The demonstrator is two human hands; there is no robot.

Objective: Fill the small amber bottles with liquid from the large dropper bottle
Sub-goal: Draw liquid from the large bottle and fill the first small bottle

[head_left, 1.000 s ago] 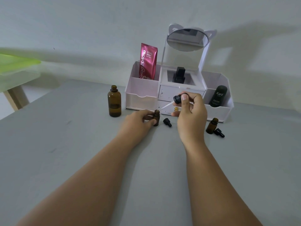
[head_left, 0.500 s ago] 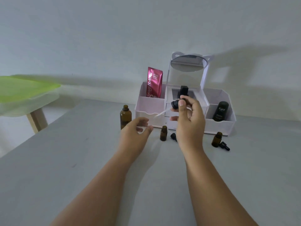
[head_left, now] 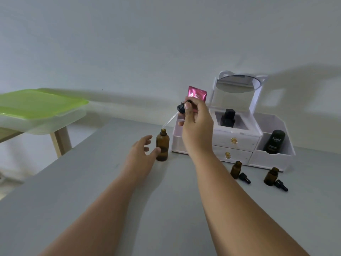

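The large amber bottle [head_left: 162, 147] stands uncapped on the grey table [head_left: 92, 191]. My right hand [head_left: 197, 126] grips its black-capped dropper [head_left: 180, 109]; the glass pipette slants down-left, its tip just above the bottle's mouth. My left hand [head_left: 143, 150] has its fingers spread just left of the large bottle, thumb almost at its side. Two small amber bottles [head_left: 236, 169] [head_left: 271, 176] stand uncapped further right, each with a small black dropper cap [head_left: 245, 178] [head_left: 281, 185] lying beside it.
A white cosmetics organiser [head_left: 239, 143] with a mirror, two drawers, a pink sachet [head_left: 197, 94] and dark containers stands against the wall behind the bottles. A green-lidded plastic box [head_left: 36, 109] rests on a wooden stand at the left.
My left hand let go of the small bottle and moved left beside the large bottle. My right hand carried the dropper left, over the large bottle's mouth. The view swung left.
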